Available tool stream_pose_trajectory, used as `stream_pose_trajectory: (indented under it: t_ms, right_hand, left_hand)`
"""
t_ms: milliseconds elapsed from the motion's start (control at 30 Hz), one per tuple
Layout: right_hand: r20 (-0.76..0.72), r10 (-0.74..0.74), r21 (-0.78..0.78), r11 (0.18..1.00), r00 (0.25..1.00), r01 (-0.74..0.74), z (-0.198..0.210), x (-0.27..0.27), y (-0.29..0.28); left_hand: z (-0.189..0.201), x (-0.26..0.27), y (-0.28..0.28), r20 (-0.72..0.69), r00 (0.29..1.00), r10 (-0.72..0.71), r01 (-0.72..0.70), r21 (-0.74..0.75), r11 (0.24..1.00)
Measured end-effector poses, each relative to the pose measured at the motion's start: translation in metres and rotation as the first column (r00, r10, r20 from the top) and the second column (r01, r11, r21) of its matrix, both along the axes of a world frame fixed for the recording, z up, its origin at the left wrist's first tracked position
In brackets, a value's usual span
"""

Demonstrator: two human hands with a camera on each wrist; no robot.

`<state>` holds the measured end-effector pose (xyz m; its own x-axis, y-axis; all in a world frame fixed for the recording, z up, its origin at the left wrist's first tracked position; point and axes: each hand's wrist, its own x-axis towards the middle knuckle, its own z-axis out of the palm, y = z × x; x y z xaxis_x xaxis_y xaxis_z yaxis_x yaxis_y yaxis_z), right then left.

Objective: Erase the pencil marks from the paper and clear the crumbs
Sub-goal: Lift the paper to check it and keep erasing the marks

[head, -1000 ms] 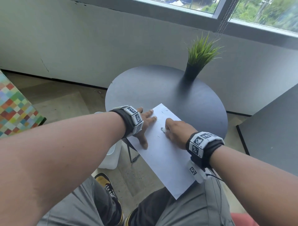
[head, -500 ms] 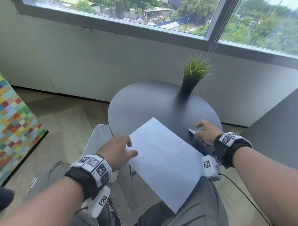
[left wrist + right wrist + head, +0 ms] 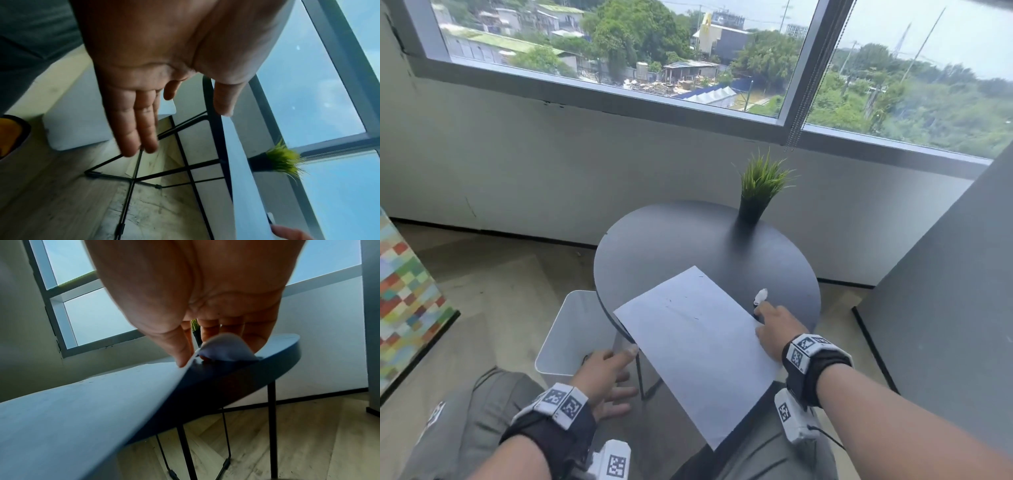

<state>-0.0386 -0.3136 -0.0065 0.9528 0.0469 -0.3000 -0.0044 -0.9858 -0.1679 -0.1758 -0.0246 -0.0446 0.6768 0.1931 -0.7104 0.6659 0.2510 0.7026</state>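
A white paper sheet (image 3: 698, 339) lies askew on the round black table (image 3: 671, 246), its near end hanging over the edge. A few faint pencil marks (image 3: 697, 318) show on it. My right hand (image 3: 763, 322) is at the sheet's right corner. In the right wrist view its thumb (image 3: 180, 356) lies on top and fingers sit under the lifted, curled corner (image 3: 226, 347), pinching it. The white eraser (image 3: 761, 296) lies on the table just past my index fingertip. My left hand (image 3: 619, 377) hovers off the table's near left, fingers straight (image 3: 139, 129), holding nothing.
A white bin (image 3: 571, 329) stands on the floor under the table's left edge, beside my left hand. A potted grass plant (image 3: 760, 192) stands at the table's far side. A grey panel (image 3: 945, 308) rises on the right, a colourful checked surface (image 3: 404, 294) on the left.
My left hand came off the paper and drew back toward my lap. My right hand moved right, let go of the eraser on the table, and took the paper's corner. The view tilted upward.
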Motion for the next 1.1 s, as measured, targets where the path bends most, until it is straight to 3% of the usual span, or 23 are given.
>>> stream_pose_trajectory:
  t_ms: [200, 400, 567, 733, 833, 933, 1100]
  right_hand:
    - [-0.099, -0.005, 0.108, 0.994, 0.995, 0.015, 0.008, -0.005, 0.001]
    - [-0.093, 0.01, 0.266, 0.964, 0.996, 0.015, 0.015, -0.013, 0.008]
    - [-0.05, 0.1, 0.376, 0.924, 0.994, -0.074, 0.018, -0.012, 0.008]
    - [-0.006, 0.087, 0.55, 0.832, 0.996, -0.069, 0.023, -0.011, 0.007]
    - [-0.015, 0.089, 0.596, 0.8, 0.996, -0.063, 0.027, -0.015, 0.008]
    - [0.011, 0.067, 0.627, 0.777, 0.998, -0.059, 0.036, -0.011, 0.005]
    - [0.01, -0.02, 0.801, 0.598, 1.0, 0.004, 0.077, 0.0, 0.009]
  left_hand:
    - [0.02, 0.007, -0.006, 0.138, 0.99, 0.022, -0.025, 0.024, 0.999]
    - [0.032, 0.018, -0.007, 0.115, 0.993, -0.024, 0.022, 0.016, 1.0]
    - [0.025, 0.019, -0.005, 0.121, 0.985, 0.123, -0.125, 0.008, 0.992]
    - [0.016, 0.011, -0.003, 0.101, 0.983, 0.156, -0.148, -0.084, 0.985]
    - [0.026, 0.019, 0.0, 0.202, 0.97, 0.135, -0.137, -0.006, 0.991]
    - [0.049, 0.035, 0.008, 0.353, 0.935, 0.034, -0.099, 0.168, 0.981]
    - [0.106, 0.069, 0.018, 0.541, 0.833, -0.118, -0.089, 0.341, 0.936]
